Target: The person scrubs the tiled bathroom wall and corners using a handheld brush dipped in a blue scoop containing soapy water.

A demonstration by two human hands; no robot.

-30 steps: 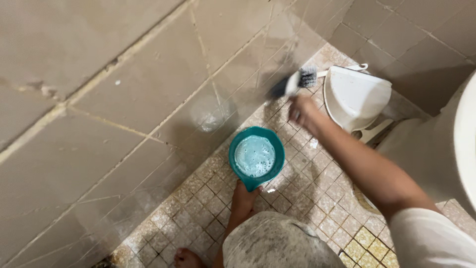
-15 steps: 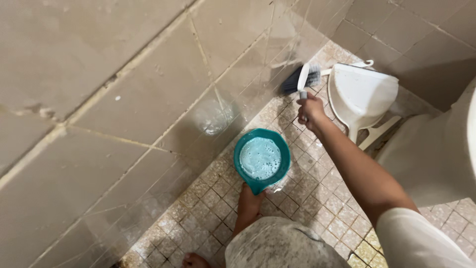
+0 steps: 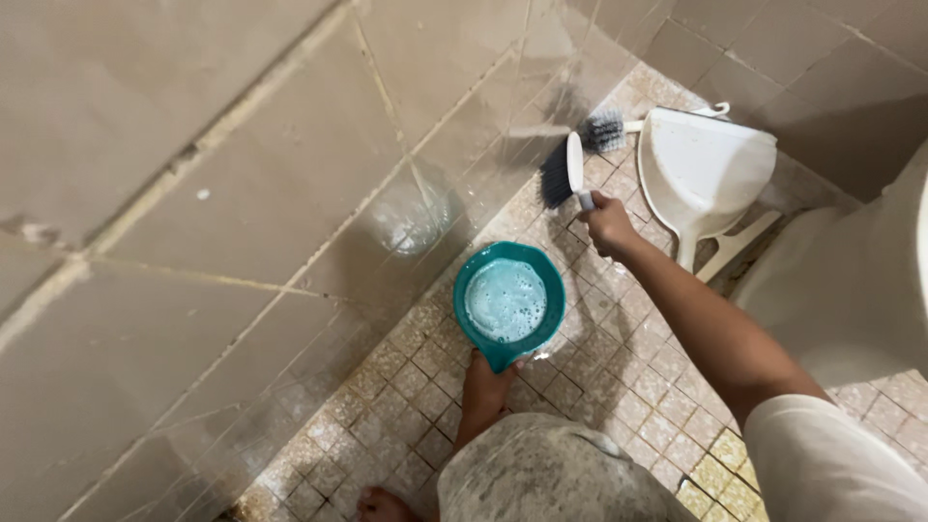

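My right hand (image 3: 609,224) grips the white handle of a scrub brush (image 3: 563,174) with dark bristles, held against the base of the tan tiled wall (image 3: 290,164). My left hand (image 3: 486,377) holds the spout end of a teal scoop bowl (image 3: 509,302) filled with foamy soapy water, resting on the small-tiled floor (image 3: 619,387). The bowl sits just below and left of the brush. My knee in pale cloth (image 3: 551,474) hides the left wrist.
A white dustpan (image 3: 706,174) with a second dark-bristled brush (image 3: 604,130) lies in the corner to the right of my brush. A white toilet base (image 3: 851,290) fills the right side. A bare foot (image 3: 382,505) shows at the bottom edge.
The brush has moved down and left along the wall base, from beside the dustpan to nearer the bowl. The left hand and bowl stayed put.
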